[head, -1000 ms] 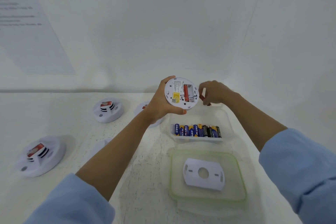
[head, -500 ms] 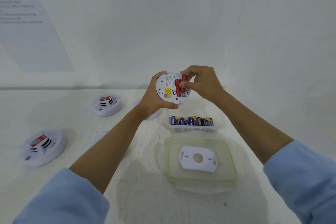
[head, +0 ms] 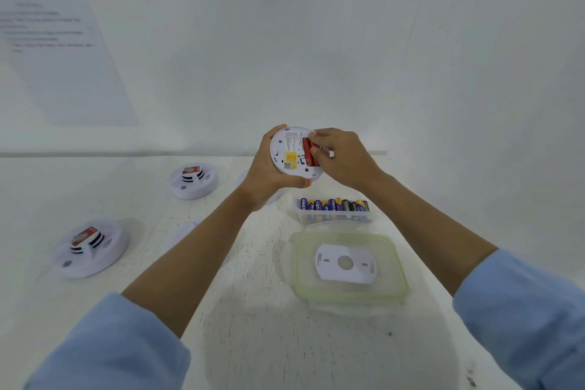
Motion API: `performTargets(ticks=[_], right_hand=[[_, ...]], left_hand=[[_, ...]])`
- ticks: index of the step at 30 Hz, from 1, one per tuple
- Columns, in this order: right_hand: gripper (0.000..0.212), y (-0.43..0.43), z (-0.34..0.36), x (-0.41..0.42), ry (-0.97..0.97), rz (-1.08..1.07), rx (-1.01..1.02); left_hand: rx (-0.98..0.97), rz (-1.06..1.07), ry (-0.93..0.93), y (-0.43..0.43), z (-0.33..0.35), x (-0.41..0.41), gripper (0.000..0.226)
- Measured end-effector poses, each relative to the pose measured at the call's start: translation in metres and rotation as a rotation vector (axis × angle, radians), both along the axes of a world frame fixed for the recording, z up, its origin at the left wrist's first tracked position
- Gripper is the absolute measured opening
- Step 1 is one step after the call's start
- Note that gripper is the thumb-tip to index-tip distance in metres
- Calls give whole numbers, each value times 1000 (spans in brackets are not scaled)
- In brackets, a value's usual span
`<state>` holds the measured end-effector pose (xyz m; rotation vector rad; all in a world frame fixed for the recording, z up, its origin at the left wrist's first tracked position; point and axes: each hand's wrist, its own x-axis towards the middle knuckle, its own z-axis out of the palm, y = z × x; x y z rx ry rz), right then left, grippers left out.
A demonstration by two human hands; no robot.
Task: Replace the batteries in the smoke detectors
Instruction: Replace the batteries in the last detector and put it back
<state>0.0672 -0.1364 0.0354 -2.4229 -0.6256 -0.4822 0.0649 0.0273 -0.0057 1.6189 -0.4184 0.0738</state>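
Observation:
My left hand holds a round white smoke detector above the table, its back facing me with a yellow label. Two red batteries lie side by side in its compartment. The thumb and fingers of my right hand press on the right-hand red battery. A clear box of blue and black batteries stands on the table just below my hands.
Two more white smoke detectors sit face up on the left of the table. A green-rimmed lid carries a white mounting plate. A further white disc is partly hidden behind my left arm. A white wall stands close behind.
My right hand brought a red battery from the detector's right side to its compartment and now presses it in beside the first one. My left hand kept holding the detector.

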Motion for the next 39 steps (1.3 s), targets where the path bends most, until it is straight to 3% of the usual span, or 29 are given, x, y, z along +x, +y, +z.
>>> performTargets(ticks=[8,14,17,20,22,24,33,39], right_hand=[[29,-1,-1,-13,121,-11,85],[34,-19,-7,-29,434,41,412],[35,-38,-16,-44,480,16,266],[32,-45,-23,-62,597,40,-43],[42,-46,-32,-72,628,31,-289],[53,-47,-41,-82,660,3,-407],[74,-50,-55,-96,647,32,-475],[70,-46,-54,-95,628,50,-486]], left_hand=[[4,-29,14,2,-1,-8,103],[68,-58,20,12,-3,-23,105],[85,-71,37,19,-11,-35,103],[83,-82,54,19,-17,-49,103],[89,-77,55,17,-18,-58,101],[84,-70,62,16,-19,-67,98],[132,-46,112,14,-25,-99,104],[147,-37,139,17,-25,-108,108]])
